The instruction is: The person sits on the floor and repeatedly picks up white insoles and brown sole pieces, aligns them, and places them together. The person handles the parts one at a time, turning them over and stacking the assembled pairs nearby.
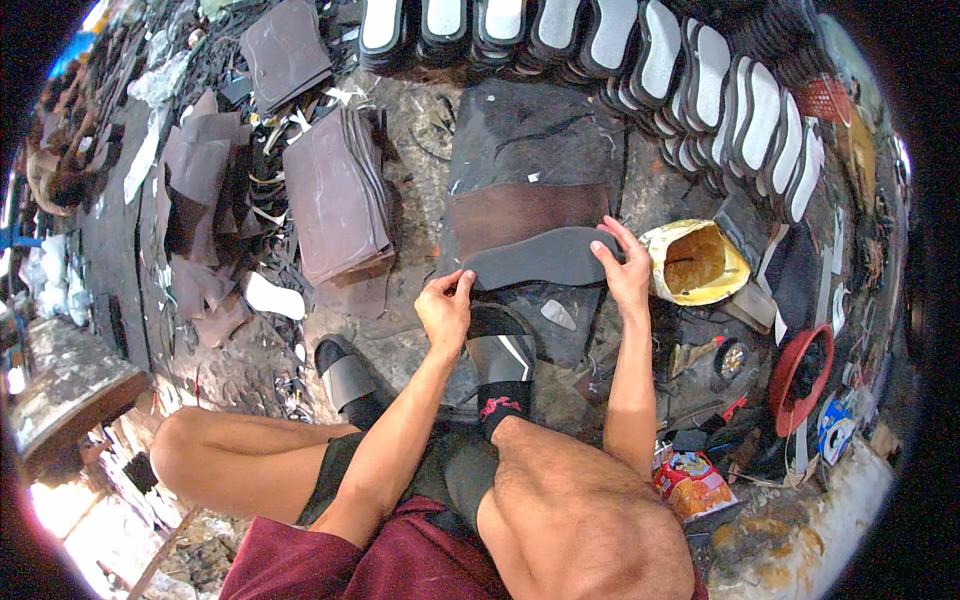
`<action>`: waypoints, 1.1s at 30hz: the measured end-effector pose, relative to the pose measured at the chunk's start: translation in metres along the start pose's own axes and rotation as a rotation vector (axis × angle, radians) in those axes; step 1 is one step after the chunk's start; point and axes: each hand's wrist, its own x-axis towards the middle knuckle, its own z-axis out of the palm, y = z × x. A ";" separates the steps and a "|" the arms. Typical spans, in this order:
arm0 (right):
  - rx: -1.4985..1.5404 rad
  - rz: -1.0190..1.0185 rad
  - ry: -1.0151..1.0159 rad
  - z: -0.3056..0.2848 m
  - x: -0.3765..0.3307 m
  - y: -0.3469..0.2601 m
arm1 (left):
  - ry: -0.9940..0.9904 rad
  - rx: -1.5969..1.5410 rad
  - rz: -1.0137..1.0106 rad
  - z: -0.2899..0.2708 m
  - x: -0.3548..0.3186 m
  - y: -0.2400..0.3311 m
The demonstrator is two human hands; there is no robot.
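Note:
A dark grey sole-shaped piece [545, 260] stretches between my two hands, its long side running left to right. My left hand [447, 308] pinches its left end between thumb and fingers. At the other end, my right hand [628, 270] grips the rounded edge, with the thumb on top and the fingers at the far side. Just beyond it lies a brown sheet [530, 215] on a black work board [535, 135]. My sandalled foot [503, 360] is just below the piece, near a small pale scrap [558, 315].
Stacks of soles with white tops [610, 35] curve along the far and right sides. Brown sheets [335, 200] are piled at left. A yellow, glue-stained container [697, 262] stands beside my right hand. Farther right are a red basin [802, 380] and a red packet [693, 487].

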 end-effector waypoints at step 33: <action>0.297 -0.147 -0.218 -0.028 -0.007 -0.194 | -1.299 -0.742 -0.276 -0.091 0.062 0.093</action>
